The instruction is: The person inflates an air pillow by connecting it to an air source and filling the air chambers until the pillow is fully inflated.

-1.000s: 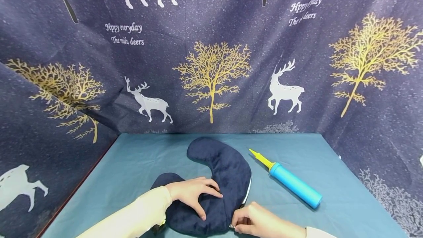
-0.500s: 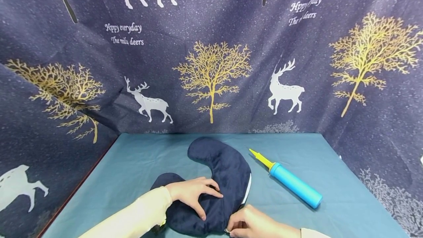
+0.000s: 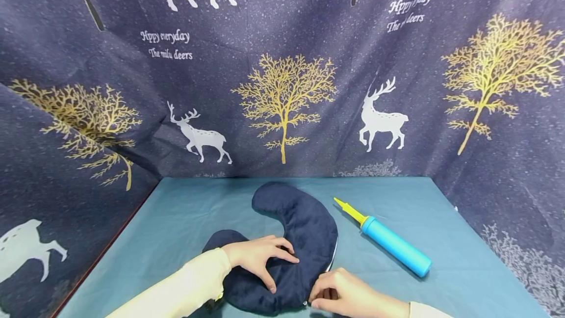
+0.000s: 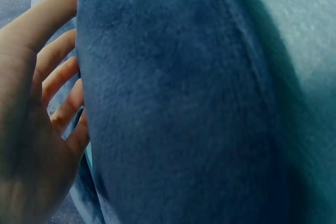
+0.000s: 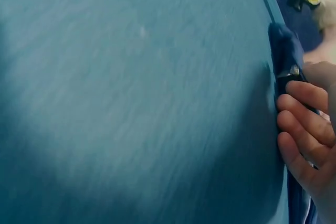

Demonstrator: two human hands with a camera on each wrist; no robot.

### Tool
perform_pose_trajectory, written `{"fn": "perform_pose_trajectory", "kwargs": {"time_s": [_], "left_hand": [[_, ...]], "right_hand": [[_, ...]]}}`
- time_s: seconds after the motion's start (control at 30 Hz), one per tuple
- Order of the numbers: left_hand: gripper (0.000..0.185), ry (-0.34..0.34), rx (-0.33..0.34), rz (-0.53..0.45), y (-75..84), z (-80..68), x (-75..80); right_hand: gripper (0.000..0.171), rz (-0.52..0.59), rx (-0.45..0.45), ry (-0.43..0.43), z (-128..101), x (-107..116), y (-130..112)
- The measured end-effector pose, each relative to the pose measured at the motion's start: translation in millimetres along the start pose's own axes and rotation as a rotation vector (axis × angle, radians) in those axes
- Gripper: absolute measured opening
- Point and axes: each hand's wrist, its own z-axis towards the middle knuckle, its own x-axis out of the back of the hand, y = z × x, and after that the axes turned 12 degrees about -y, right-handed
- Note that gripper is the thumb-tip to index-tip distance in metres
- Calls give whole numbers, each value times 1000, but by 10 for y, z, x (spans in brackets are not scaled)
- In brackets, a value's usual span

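the pillow (image 3: 300,239), dark blue plush and curved like a horseshoe, lies flat on the teal cloth (image 3: 185,220) near my edge of the table, one arm pointing to the backdrop, the other curling left under my wrist. my left hand (image 3: 258,258) rests on its middle, fingers spread and nearly straight, pressing the plush down; the left wrist view shows the palm and fingers (image 4: 58,82) against the fabric, gripping nothing. my right hand (image 3: 342,296) sits at the pillow's near right edge, fingers curled, pinching a small metal zip pull (image 5: 294,70) at the seam; the right wrist view shows the pull just above the fingertips, at the dark rim of the pillow.

a blue pump (image 3: 395,246) with a yellow nozzle lies to the right of the pillow, slanted, nozzle toward the back, apart from the pillow and from my right hand. nothing lies between hands and pillow.

the printed backdrop (image 3: 282,87), deer and gold trees, walls the cloth on the left, back and right. open cloth shows left of the pillow, behind it, and past the pump to the right wall.
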Motion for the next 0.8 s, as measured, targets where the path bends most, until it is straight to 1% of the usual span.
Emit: {"fn": "perform_pose_trajectory", "kwargs": {"time_s": [0.07, 0.2, 0.3, 0.43, 0.53, 0.67, 0.73, 0.8], "left_hand": [[74, 1, -2, -2, -6, 1, -5], [74, 7, -8, -4, -14, 0, -6], [74, 10, -8, -4, -17, 7, -5], [75, 11, -10, 4, -20, 8, -12], [75, 12, -11, 2, -20, 9, -14], [75, 11, -12, -12, -21, 9, -12], [75, 9, -11, -19, -26, 12, -14], [75, 8, -11, -22, -35, 15, -17]], "right_hand": [[15, -12, -17, 41, -40, 37, 26], [14, -13, -103, 132, -119, 120, 78], [14, -49, -137, 208, -164, 169, 113], [14, -144, -115, 300, -199, 205, 156], [15, -239, -115, 358, -212, 222, 188], [23, -401, -170, 415, -217, 250, 227], [27, -457, -197, 422, -219, 267, 243], [29, -484, -225, 418, -219, 281, 260]]}}
